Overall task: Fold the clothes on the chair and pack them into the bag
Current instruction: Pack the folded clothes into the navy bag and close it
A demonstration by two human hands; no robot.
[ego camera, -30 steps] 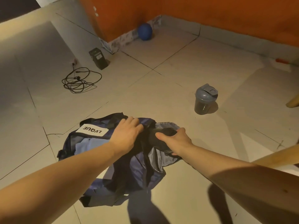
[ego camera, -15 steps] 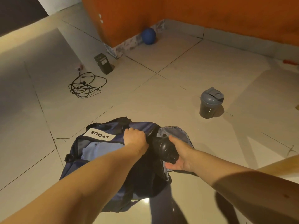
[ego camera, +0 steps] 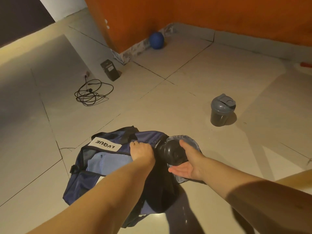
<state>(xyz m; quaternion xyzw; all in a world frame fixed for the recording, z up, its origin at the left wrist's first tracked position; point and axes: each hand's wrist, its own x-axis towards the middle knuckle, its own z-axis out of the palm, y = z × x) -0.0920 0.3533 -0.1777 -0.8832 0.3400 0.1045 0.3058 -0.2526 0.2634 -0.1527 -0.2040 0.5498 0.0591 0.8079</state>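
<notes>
Currently packing stage: left hand [ego camera: 142, 152] grips bag [ego camera: 81, 186] rim mid-frame, right hand [ego camera: 187, 164] spread flat against dark bottle [ego camera: 172, 153]; next, probably seat it fully inside.

White label [ego camera: 106, 144] on bag [ego camera: 79, 184] reads, seemingly, "LVQUE"

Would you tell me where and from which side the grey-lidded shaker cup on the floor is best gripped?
Grip the shaker cup round its dark body just under the lid, coming from the near side: it stands upright, and the wider lid would likely stop slipping.
</notes>
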